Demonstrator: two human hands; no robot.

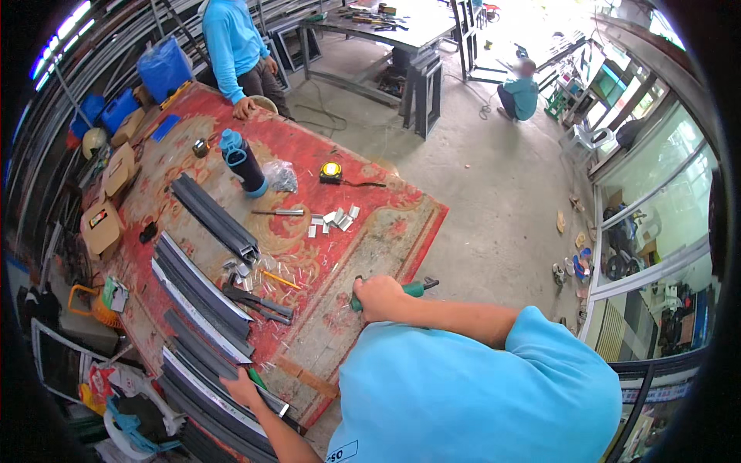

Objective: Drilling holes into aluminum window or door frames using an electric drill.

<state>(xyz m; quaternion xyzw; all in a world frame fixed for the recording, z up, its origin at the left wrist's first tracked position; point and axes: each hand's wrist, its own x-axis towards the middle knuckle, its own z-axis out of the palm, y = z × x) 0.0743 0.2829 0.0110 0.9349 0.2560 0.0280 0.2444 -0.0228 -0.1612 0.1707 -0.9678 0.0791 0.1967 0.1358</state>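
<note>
Dark bars (202,346): long, lower left of the frame, several side by side along the table, seemingly laid parallel so each stays within reach.

Left hand (245,389): on the bars, fingers partly bent over one, apparently steadying it; how firmly they close cannot be told. Green handle (257,378) just beside the fingers.

Right hand (378,299): right of centre, fingers curled into a fist around a green tool (414,290), no gap visible; held apart from the bars, probably to keep it ready, dark end toward the right.

Dark-handled tool (256,300): centre left, near a yellow stick (281,279).

Silver pieces (329,219): small, loose, centre; tape measure (330,171) above.

Bottle (244,168): upright, upper centre left.

Carpet (305,148): red, patterned, covering the table.

Co-worker (231,46): upper left, one hand on the table's far edge.
</note>
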